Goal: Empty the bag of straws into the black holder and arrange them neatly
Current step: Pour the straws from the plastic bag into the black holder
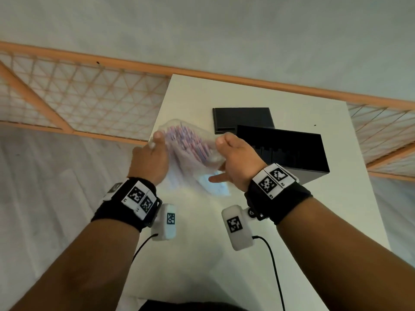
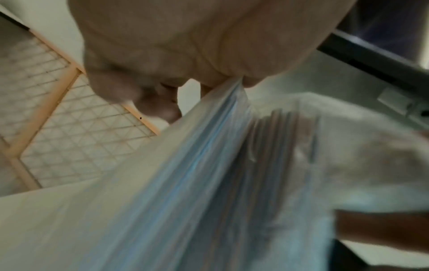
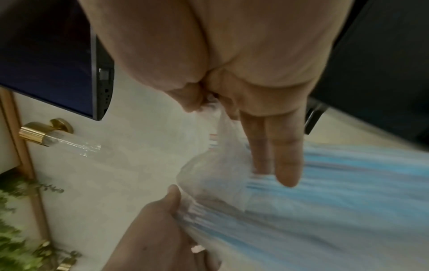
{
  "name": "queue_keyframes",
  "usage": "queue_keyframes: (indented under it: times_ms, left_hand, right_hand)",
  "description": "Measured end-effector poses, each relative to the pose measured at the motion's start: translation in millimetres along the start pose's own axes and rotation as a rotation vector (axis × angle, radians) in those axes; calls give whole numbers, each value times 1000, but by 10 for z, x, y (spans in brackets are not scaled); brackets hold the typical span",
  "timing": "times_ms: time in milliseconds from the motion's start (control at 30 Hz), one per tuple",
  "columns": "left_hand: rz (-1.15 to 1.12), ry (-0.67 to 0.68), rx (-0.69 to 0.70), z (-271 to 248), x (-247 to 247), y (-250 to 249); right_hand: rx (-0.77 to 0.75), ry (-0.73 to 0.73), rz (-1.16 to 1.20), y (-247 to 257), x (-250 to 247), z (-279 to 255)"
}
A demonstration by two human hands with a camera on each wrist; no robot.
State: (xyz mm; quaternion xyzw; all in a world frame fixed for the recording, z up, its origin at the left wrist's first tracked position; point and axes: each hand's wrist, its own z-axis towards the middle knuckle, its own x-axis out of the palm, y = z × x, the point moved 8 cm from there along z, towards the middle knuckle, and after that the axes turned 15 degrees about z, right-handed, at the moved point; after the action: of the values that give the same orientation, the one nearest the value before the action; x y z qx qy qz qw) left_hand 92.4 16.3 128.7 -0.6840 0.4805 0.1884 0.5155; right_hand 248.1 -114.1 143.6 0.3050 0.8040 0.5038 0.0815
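A white tabletop (image 1: 292, 221) stands beside a pale wall with an orange wooden lattice rail (image 1: 89, 104). Above it, the left hand (image 1: 149, 160) pinches the left edge of a clear plastic bag of pink and blue straws (image 1: 190, 147); the right hand (image 1: 238, 158) pinches the right edge. To the right stands the black rectangular holder (image 1: 289, 149). Only the right wrist view shows a golden door handle (image 3: 41, 133) and green leaves (image 3: 14, 229).

Black wristbands (image 1: 125, 205) with white square-patterned tags, white camera pods (image 1: 238, 227), black cables (image 1: 275, 265).
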Motion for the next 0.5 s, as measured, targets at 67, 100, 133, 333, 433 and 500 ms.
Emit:
queue_keyframes:
  times_ms: [67, 100, 133, 333, 433, 500]
  left_hand:
    - [-287, 13, 13, -9, -48, -29]
    - [-437, 48, 17, -27, -45, -63]
    - [-564, 83, 29, -45, -45, -109]
    - [-1158, 369, 207, -112, -47, -486]
    - [-1260, 502, 165, -15, 159, -634]
    - [-1215, 605, 178, -48, 315, -838]
  right_hand:
    - [43, 79, 113, 35, 140, 72]
    - [53, 106, 182, 72, 191, 101]
    - [48, 114, 244, 122, 210, 131]
    - [-190, 75, 420, 669, -41, 117]
    - [-293, -19, 335, 868, -326, 71]
    - [-349, -99, 143, 988, -482, 25]
